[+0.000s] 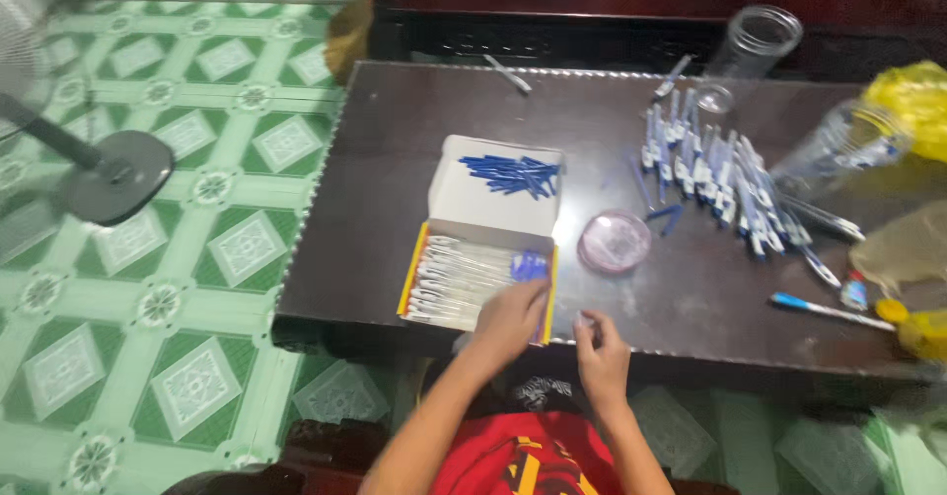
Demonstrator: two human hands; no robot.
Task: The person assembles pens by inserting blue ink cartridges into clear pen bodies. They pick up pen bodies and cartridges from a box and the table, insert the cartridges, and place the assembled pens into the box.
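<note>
At table's near edge, left hand (511, 319) reaches curled fingers into the pen box (478, 278); right hand (600, 349) pinches something small, blurred beyond telling.

Green patterned floor tiles (148, 288), dark wooden table (395, 150), fan base (118, 175) nearby.

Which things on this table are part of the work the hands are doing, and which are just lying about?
In use:
left hand reaching into the open cardboard box of white pen barrels
right hand, pinching something too small to tell
blue caps on the box lid

Lying about:
row of assembled blue-and-white pens
round pink lid
clear plastic jar
yellow plastic bag
</note>
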